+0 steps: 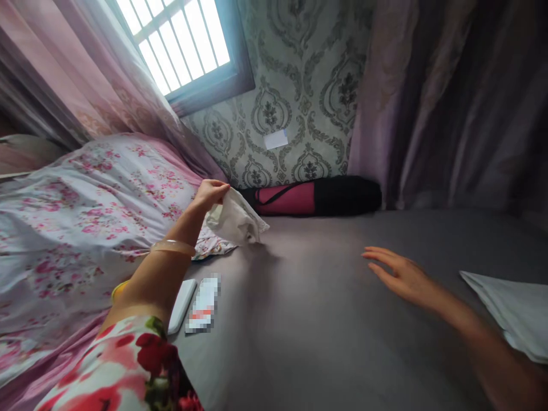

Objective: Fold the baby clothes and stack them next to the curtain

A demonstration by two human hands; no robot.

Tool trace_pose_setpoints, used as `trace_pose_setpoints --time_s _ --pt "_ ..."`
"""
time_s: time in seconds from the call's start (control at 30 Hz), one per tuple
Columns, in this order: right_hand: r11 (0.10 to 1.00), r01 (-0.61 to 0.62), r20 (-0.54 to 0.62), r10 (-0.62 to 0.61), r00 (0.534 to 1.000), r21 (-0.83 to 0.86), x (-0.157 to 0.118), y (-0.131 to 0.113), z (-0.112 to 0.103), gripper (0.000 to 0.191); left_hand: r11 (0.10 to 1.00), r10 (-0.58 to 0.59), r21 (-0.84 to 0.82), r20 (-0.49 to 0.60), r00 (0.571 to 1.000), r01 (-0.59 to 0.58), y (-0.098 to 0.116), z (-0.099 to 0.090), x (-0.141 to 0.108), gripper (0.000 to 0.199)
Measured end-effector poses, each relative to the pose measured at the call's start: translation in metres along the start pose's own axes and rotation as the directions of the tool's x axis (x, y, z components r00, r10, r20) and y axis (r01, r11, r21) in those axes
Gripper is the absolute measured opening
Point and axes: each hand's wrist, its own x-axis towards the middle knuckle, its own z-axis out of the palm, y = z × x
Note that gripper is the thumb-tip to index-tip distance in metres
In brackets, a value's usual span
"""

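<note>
My left hand (213, 193) pinches the upper edge of a crumpled white cloth (236, 218), which hangs from the fingers just over the grey bed sheet (308, 319). What kind of cloth it is, I cannot make out. On the right, my right hand (396, 274) hovers above the sheet with its fingers stretched out and nothing in them. Further right lies a folded white cloth (514, 308), apart from that hand. Below my left forearm are a white flat case (182, 305) and a blurred-out phone-like object (204, 302).
A floral quilt (98, 211) is heaped on the left. Against the patterned wall (299, 103) rests a long pink and black bag (286, 200). Curtains (411, 103) hang at both sides, and a barred window (184, 45) is at the upper left.
</note>
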Motion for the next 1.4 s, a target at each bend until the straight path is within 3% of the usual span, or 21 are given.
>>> trace_pose_setpoints --time_s 0.13,0.3,0.47,0.53,0.6,0.67,0.73,0.87,0.93,1.0,1.07,1.2,1.23,1.27,1.3,1.4 --pt "0.994 0.046 -0.036 -0.043 0.998 0.097 0.013 -0.037 -0.003 0.034 0.93 0.011 -0.367 0.067 0.998 0.015 0.052 0.023 -0.018 0.025" --pt "0.953 0.061 -0.189 -0.004 0.982 0.298 0.023 -0.083 -0.004 0.026 0.861 0.013 -0.505 0.151 0.988 0.066 0.111 0.058 -0.056 0.018" --pt "0.922 0.19 -0.491 0.0 0.871 0.337 0.031 -0.104 0.002 0.045 0.817 0.119 -0.563 0.374 0.92 0.123 0.147 0.09 -0.106 0.019" --pt "0.918 0.21 -0.5 -0.014 0.866 0.336 0.031 -0.103 0.003 0.046 0.809 0.157 -0.567 0.462 0.873 0.155 0.153 0.101 -0.119 0.021" --pt "0.913 0.216 -0.447 -0.041 0.893 0.347 0.028 -0.101 0.001 0.031 0.803 0.2 -0.57 0.537 0.82 0.177 0.153 0.112 -0.126 0.026" --pt "0.915 0.214 -0.407 -0.06 0.912 0.343 0.022 -0.099 -0.007 0.021 0.802 0.234 -0.564 0.596 0.768 0.194 0.149 0.121 -0.126 0.036" --pt "0.915 0.184 -0.376 -0.039 0.926 0.358 0.013 -0.099 -0.019 0.024 0.814 0.239 -0.538 0.652 0.719 0.217 0.143 0.13 -0.125 0.044" --pt "0.893 0.055 -0.141 0.01 0.99 0.447 -0.004 -0.099 -0.043 0.031 0.858 0.227 -0.445 0.776 0.588 0.255 0.126 0.155 -0.124 0.039" --pt "0.902 -0.001 -0.037 0.018 0.999 0.431 -0.008 -0.096 -0.047 0.03 0.88 0.234 -0.405 0.825 0.514 0.25 0.117 0.172 -0.126 0.034" --pt "0.917 -0.048 0.022 0.043 0.999 0.396 -0.007 -0.089 -0.045 0.028 0.893 0.23 -0.379 0.848 0.478 0.243 0.11 0.191 -0.128 0.03" --pt "0.919 -0.105 0.061 0.089 0.994 0.38 -0.004 -0.079 -0.04 0.031 0.898 0.21 -0.375 0.826 0.523 0.231 0.105 0.205 -0.132 0.024" --pt "0.888 -0.217 0.065 0.209 0.976 0.404 0.001 -0.061 -0.038 0.033 0.886 0.221 -0.458 0.555 0.802 0.073 0.103 0.21 -0.148 0.009" --pt "0.879 -0.234 0.06 0.231 0.971 0.416 0.001 -0.058 -0.04 0.033 0.876 0.23 -0.48 0.502 0.834 0.048 0.103 0.206 -0.155 0.015" --pt "0.869 -0.247 0.056 0.247 0.967 0.429 0.001 -0.056 -0.042 0.033 0.864 0.232 -0.5 0.492 0.839 0.054 0.102 0.201 -0.165 0.023" --pt "0.861 -0.256 0.056 0.258 0.964 0.44 0.0 -0.054 -0.045 0.032 0.857 0.232 -0.506 0.544 0.806 0.095 0.101 0.196 -0.176 0.032" --pt "0.846 -0.268 0.055 0.274 0.96 0.46 -0.003 -0.053 -0.051 0.031 0.864 0.219 -0.415 0.82 0.529 0.286 0.092 0.187 -0.213 0.046"
